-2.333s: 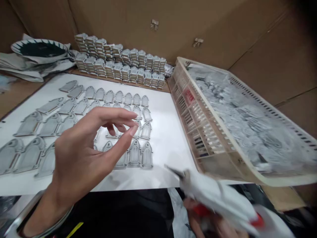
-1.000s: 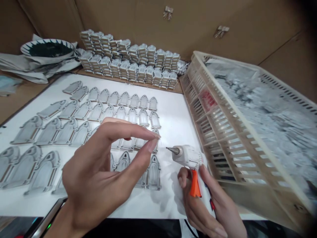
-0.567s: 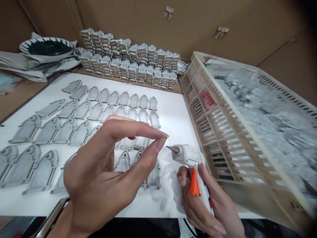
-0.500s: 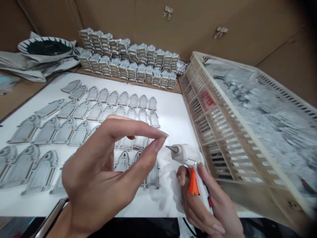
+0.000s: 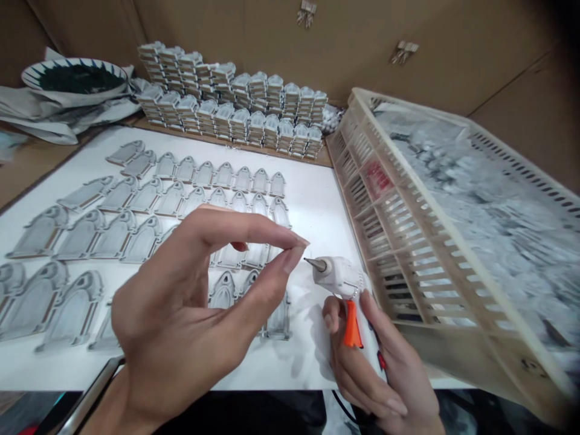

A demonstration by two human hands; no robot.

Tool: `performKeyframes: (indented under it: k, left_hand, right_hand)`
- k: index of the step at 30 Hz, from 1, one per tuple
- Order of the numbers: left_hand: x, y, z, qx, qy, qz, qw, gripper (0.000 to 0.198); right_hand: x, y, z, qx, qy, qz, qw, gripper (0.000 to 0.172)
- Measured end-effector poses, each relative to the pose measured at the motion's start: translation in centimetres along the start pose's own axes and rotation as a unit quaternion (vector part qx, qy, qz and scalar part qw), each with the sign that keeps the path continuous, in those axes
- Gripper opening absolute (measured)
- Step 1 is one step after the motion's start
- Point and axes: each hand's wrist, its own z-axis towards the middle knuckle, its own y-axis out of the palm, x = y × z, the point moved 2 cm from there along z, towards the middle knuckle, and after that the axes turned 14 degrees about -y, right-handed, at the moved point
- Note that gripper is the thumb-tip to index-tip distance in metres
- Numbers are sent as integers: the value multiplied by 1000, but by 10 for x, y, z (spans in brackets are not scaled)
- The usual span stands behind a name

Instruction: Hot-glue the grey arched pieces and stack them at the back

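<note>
"Cardboard sheets [image 5: 453, 48] wall off the back of the worktop [image 5: 27, 175]. What does the head view show on it?"

"A white board [image 5: 312, 202] carrying rows of grey arched pieces [image 5: 75, 311]. They're church-window shapes with smooth painted faces and thin brown edges."

"What's around that board?"

"Beyond it, more arches sit in tight stacks [image 5: 231, 106]. Past its far left corner, a patterned bowl [image 5: 75, 75] rests on crumpled paper [image 5: 49, 118]. Along its right edge, a cream plastic crate [image 5: 389, 217] tilts, its slatted walls holding a heap of grey pieces."

"And the hands?"

"Both are over the board. The right hand [image 5: 362, 368] wraps a white hot glue gun [image 5: 339, 278], its fingers clamped round the grip, with an orange trigger [image 5: 352, 326] showing in front of them."

"Where does the gun sit?"

"Above the board's near right part, just left of the crate. Its metal nozzle [image 5: 318, 264] points left, near the other hand's fingertips."

"What about the left hand [image 5: 167, 296]?"

"It's raised above the arches, thumb and fingers [image 5: 272, 235] pinched together, tips meeting. I can't make out anything between them."
</note>
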Motion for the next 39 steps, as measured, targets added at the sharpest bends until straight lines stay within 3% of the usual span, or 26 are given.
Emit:
performKeyframes:
  k: [23,27,39]
  left_hand:
    - [0,2,1,11,-2,-9,1000,15]
    - [1,0,3,17,8,-11,1000,26]
    - [0,-1,1,14,-10,5,1000,17]
  right_hand:
    - [-1,4,2,-4,0,3,1000,49]
    - [0,5,2,-3,0,-5,1000,49]
    - [0,3,1,-9,-8,0,1000,50]
